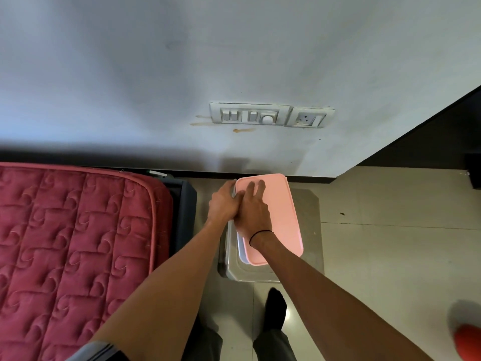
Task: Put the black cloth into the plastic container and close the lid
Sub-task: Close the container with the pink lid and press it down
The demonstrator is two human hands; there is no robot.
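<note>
A pink lid [282,217] lies on top of the plastic container [240,250], whose pale translucent rim shows along the lid's left and near edge. The container stands on a small grey stool [309,230]. My right hand [253,212] lies flat on the lid, fingers spread toward its far left corner. My left hand [223,203] grips the container's left edge at the lid, touching my right hand. The black cloth is not visible; the lid hides the container's inside.
A bed with a red quilted mattress [73,243] fills the left, close to the stool. A white wall with a switch panel [250,113] and a socket [308,118] stands behind. Tiled floor [377,243] spreads right. My feet in black socks [276,311] stand before the stool.
</note>
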